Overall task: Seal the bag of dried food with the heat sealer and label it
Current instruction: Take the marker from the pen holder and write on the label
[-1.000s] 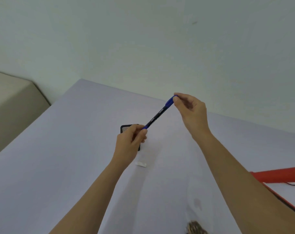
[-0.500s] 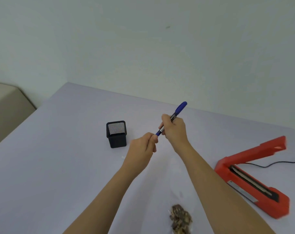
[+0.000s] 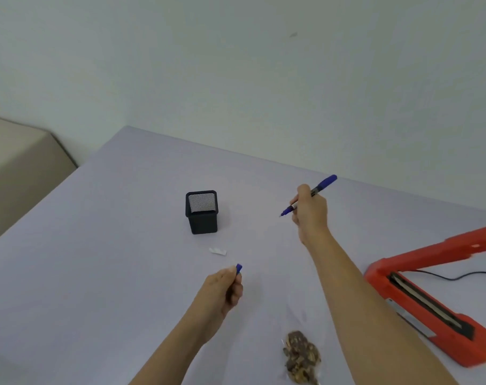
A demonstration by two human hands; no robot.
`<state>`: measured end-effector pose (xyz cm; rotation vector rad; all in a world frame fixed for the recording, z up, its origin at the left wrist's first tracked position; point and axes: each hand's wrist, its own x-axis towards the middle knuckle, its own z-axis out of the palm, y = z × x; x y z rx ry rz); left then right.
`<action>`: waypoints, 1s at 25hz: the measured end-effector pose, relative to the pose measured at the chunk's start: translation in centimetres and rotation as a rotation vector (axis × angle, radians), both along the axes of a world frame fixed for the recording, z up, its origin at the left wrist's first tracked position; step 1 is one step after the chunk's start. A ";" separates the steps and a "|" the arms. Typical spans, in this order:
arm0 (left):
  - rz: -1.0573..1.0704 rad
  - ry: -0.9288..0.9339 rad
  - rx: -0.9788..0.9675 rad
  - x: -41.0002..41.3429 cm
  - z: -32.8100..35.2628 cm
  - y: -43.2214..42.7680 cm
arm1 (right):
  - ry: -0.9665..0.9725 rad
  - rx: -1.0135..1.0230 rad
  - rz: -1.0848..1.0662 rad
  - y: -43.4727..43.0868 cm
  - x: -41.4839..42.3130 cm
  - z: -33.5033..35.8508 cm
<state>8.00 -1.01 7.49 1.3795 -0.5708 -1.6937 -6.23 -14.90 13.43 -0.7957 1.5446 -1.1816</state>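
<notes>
Gripping a blue marker pen (image 3: 310, 195) partway along its barrel, the right hand (image 3: 310, 211) is hovering above the far middle of the table (image 3: 97, 245), fingers curled tight around the slim round shaft. The bare tip is pointing down and to the left, while the rounded blue tail is sticking up past the knuckles. The right forearm is stretching long and straight from the lower right corner.

Closer in, the left hand (image 3: 222, 290) is sitting in a loose fist, pinching the small blue cap (image 3: 238, 268) between thumb and forefinger, so that only the cap's end is peeking out. The two hands are well apart, each one clamped on its own piece.

Lying flat near the bottom edge is the clear plastic bag (image 3: 301, 354), glossy and nearly invisible, with a lumpy brown clump of dried food bunched at its near end. It is resting between the two forearms.

Sitting to the right is the red heat sealer (image 3: 430, 295), a boxy plastic body with its arm lifted at an angle, a dark strip running along the base, and a thin black cord trailing off right.

Standing upright farther back is a square black mesh pen holder (image 3: 201, 212). A small white label (image 3: 217, 251) is lying flat between that holder and the left hand. Smooth pale lavender covering is spreading across the whole table.
</notes>
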 end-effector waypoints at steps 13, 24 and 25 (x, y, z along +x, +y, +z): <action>-0.160 -1.341 -0.033 11.4 -7.8 -4.1 | -0.041 -0.035 0.144 5.5 4.3 -10.5; -0.173 -1.411 -0.609 10.4 -12.1 -2.7 | 0.150 -0.090 0.061 4.7 5.9 -18.8; -0.261 -1.396 -0.667 9.8 -12.0 -3.3 | 0.163 -0.122 0.079 4.7 5.8 -18.7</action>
